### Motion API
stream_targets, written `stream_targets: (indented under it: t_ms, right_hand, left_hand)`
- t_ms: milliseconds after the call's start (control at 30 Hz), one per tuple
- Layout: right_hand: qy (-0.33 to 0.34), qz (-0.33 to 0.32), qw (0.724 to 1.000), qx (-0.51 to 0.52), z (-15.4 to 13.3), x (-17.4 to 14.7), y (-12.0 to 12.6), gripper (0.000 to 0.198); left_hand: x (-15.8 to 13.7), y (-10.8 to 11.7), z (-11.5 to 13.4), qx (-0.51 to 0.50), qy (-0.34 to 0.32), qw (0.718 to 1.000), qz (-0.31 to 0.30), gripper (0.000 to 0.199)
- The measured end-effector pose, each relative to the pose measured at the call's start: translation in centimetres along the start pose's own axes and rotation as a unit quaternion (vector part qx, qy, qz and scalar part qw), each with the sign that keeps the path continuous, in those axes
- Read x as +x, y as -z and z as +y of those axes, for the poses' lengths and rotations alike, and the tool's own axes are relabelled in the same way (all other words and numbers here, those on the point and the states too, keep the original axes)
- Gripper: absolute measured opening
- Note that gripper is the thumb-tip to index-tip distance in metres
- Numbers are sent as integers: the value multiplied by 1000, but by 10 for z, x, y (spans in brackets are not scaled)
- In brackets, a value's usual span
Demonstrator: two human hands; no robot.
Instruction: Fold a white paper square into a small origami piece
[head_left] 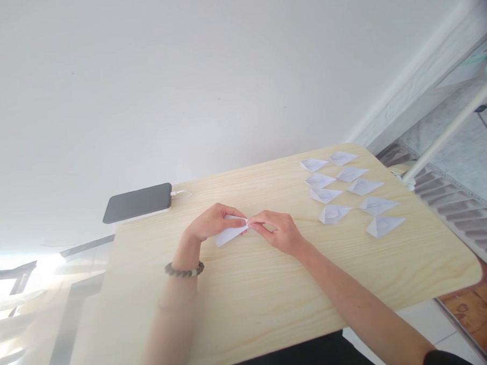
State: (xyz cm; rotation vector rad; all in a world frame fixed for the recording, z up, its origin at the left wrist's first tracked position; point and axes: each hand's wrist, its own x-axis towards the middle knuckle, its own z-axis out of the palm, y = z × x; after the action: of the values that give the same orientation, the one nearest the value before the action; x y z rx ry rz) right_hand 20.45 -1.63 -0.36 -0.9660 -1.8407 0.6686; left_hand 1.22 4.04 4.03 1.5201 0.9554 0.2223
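Observation:
A folded piece of white paper (229,236) is held between both hands above the middle of the table. My left hand (213,222), with a dark beaded bracelet on its wrist, grips the paper's body between thumb and fingers. At the paper's right tip, my right hand (277,230) pinches with thumb and forefinger. Part of the paper is hidden behind the left fingers. To the right lie several folded white paper boats (335,213), set out in two slanting columns.
The light wooden table (248,300) stands against a white wall (207,87). At its back left edge is a dark-screened phone (138,203) with a white charging cable (183,192) plugged in. A white pole (451,130) slants beyond the right edge.

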Motion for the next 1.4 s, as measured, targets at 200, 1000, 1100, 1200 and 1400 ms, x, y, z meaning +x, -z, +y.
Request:
stream_targets:
  t_ms: [200, 1000, 1100, 1200, 1400]
  right_hand:
    - [-40, -25, 999, 4, 0, 5, 5, 12]
    - [-101, -157, 982, -18, 0, 10, 9, 18]
    - [-113, -189, 976, 13, 0, 10, 15, 18]
    - [-125, -183, 975, 21, 0, 9, 12, 14]
    - [-132, -156, 979, -15, 0, 9, 6, 15]
  left_hand:
    - [7, -4, -11, 6, -9, 997, 80, 25]
    - [5, -16, -15, 78, -52, 987, 128, 23]
    - [4, -16, -14, 78, -49, 987, 131, 24]
    - [4, -16, -15, 77, -45, 987, 135, 27]
    - [4, -16, -16, 73, -54, 989, 116, 24]
